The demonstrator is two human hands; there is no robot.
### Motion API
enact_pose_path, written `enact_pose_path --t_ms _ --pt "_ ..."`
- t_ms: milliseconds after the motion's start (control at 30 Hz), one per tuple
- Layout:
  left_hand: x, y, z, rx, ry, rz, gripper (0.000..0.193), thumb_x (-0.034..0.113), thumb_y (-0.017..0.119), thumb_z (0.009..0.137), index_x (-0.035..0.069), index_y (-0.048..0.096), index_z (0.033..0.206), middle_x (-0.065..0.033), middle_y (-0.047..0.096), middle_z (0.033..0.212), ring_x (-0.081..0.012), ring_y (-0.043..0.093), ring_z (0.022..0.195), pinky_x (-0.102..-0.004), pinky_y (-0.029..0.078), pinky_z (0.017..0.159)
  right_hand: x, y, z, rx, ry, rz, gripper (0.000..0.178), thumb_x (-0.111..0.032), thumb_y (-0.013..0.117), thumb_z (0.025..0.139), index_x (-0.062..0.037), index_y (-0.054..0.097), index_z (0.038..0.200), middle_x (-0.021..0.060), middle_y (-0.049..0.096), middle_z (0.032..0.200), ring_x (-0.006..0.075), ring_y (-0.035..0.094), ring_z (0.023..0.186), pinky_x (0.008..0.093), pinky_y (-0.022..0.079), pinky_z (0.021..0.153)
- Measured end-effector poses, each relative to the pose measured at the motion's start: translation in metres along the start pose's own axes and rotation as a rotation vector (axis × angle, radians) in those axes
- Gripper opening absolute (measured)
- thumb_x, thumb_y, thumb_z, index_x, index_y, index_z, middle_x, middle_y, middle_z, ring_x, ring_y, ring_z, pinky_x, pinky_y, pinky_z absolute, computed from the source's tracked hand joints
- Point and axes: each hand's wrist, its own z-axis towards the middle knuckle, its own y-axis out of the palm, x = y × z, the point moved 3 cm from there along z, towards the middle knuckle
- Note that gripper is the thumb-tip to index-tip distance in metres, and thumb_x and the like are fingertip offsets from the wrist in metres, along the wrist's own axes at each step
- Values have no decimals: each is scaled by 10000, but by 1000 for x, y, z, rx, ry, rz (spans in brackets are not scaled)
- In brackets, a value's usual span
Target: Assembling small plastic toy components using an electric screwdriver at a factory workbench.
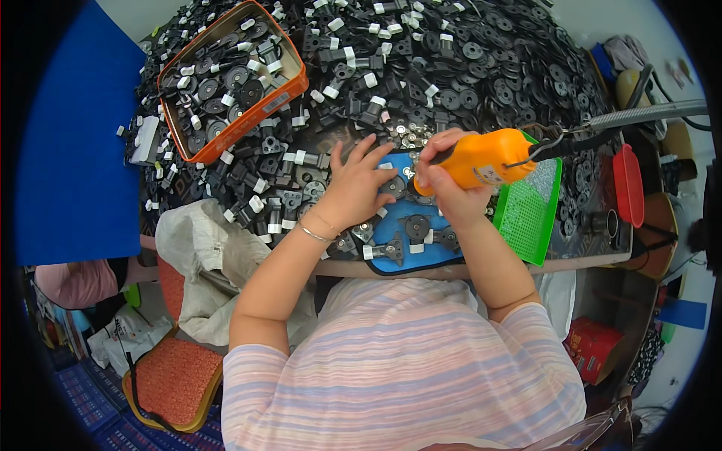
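My right grip (454, 186) clamps the orange plastic power driver (485, 158) (probably stiff, weighty; hold its barrel) above the flat blue mat (436, 255), right side; whether my left grip (352, 186) pinches anything, I can't tell.

Orange power tool (490, 159) partly hidden by right hand (460, 197), parts pile (451, 98) cropped at top

Showing labels and print, but blurring too much to read.
Displaying a pale label (490, 177) with dark marks on the orange power tool (485, 154), and a striped, barcode-like label (276, 102) on the side of the orange box (239, 126); also showing dark print on the white bag (128, 342) at lower left, light print on the red carton (593, 349) at lower right, and faint lettering on the dark tabletop (312, 137).
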Motion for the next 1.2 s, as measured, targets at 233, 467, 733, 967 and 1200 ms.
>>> enact_pose_path --t_ms 233,467,733,967,1200 --pt "1 5 4 -12 28 33 352 228 739 614 138 644 941 2 504 1212 -251 270 1287 -644 101 978 8 5 -2 59 21 3 312 115 552 706 -16 446 969 130 494 878 154 534 599 253 466 528" --pt "-3 5 5 -23 18 59 318 221 739 611 128 633 895 56 570 1107 -242 312 1266 -646 79 983 14 8 0 -99 80 -152 300 105 556 701 -16 447 953 116 488 847 123 525 588 228 454 492" --pt "-1 6 8 9 15 21 315 213 730 626 145 622 914 51 593 1047 -235 340 1248 -638 50 990 17 3 9 -368 -78 -216 302 37 630 690 -16 498 956 121 515 860 146 540 679 232 464 536" --pt "0 5 9 -145 -25 17 400 249 729 649 135 621 1016 37 564 1148 -238 320 1264 -601 4 1007 -57 -38 23 -54 -73 316 327 -47 648 702 -3 494 987 152 540 882 169 552 618 282 479 601" --pt "1 2 8 -209 -36 -19 508 215 756 595 130 557 1054 -20 525 1199 -268 289 1278 -625 37 996 -94 -134 -36 310 -69 -24 389 -55 651 716 12 486 1061 108 539 930 174 561 743 322 460 693"
